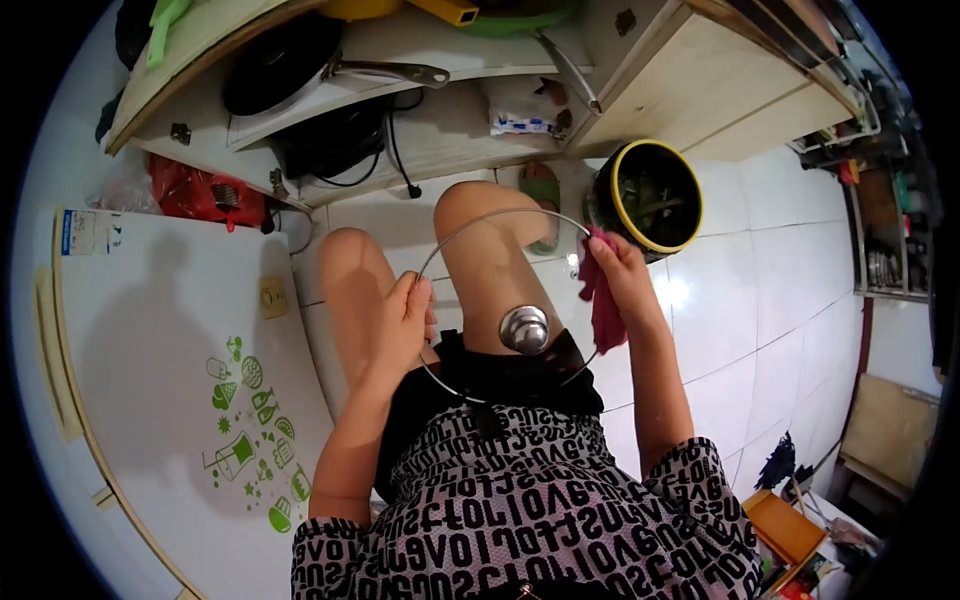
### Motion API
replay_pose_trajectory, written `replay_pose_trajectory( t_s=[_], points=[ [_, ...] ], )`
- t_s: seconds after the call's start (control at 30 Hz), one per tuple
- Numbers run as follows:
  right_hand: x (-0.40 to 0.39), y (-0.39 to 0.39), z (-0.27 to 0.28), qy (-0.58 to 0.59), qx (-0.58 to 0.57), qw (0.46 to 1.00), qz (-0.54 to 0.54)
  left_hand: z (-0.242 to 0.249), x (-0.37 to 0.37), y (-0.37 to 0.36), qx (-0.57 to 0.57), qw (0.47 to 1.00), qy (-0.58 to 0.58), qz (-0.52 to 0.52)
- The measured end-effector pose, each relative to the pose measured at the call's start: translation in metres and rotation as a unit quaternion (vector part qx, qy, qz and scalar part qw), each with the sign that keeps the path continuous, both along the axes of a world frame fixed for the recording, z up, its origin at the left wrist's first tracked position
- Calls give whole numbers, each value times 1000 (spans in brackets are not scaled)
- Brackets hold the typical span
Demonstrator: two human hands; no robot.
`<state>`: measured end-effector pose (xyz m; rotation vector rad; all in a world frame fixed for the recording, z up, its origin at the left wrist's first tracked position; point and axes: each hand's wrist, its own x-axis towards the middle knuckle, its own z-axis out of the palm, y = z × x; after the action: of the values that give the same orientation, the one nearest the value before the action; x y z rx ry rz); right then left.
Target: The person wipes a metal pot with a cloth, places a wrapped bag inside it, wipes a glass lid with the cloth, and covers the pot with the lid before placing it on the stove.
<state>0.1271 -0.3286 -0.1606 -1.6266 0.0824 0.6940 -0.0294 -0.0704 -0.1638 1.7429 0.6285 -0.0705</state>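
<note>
We hold a round clear glass pot lid (pixel 500 300) with a thin metal rim and a shiny steel knob over our knees. Just beyond the lid stands a black bucket with a yellow rim (pixel 650 195), and further off, a black frying pan (pixel 280 65) lies on a pale wooden shelf. Our left hand (pixel 405 320) curls its fingers tight on the lid's rim; our right hand (pixel 620 275) presses a crumpled magenta cloth (pixel 603 305) against the opposite edge, fingers closed around it.
</note>
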Motion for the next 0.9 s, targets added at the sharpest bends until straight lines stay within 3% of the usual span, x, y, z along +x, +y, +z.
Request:
replay_pose_trajectory(
  t_s=[0.07, 0.13, 0.17, 0.2, 0.3, 0.37, 0.43, 0.5, 0.53, 0.6, 0.73, 0.8, 0.9],
  points=[
    [-11, -8, -15, 32, 6, 999, -8, -3, -1, -12, -78, 993, -16, 92],
    [-18, -2, -15, 31, 46, 998, -15, -4, 7, 3, -80, 988, -15, 133],
    [-22, 3, -13, 36, 82, 996, -5, 1, 10, 17, 102, 986, -69, 111],
    [-25, 8, -11, 41, 119, 992, 5, 8, 13, 28, 281, 948, -120, 86],
    [-31, 30, -11, -31, 131, 987, 87, 64, 17, 50, 329, 931, -143, 63],
    [-31, 42, -5, -36, 129, 984, 121, 69, 10, 59, 367, 920, -136, 17],
    [-25, 60, 15, -122, 61, 978, 157, 72, 6, 59, 398, 908, -124, -33],
    [-17, 85, 41, -418, -33, 879, 227, 78, 11, 44, 398, 901, -140, -98],
    [-19, 100, 56, -416, -36, 881, 223, 80, 14, 38, 396, 902, -140, -103],
    [-24, 123, 77, -537, -77, 800, 257, 82, 19, 28, 414, 890, -150, -117],
    [-24, 118, 69, -530, -101, 789, 294, 76, 12, 30, 408, 896, -149, -97],
    [-27, 87, 40, -286, 0, 928, 241, 67, 3, 35, 405, 897, -162, -65],
    [-45, 38, -21, -214, 11, 955, 207, 39, -8, 54, 389, 911, -134, -15]
  ],
)
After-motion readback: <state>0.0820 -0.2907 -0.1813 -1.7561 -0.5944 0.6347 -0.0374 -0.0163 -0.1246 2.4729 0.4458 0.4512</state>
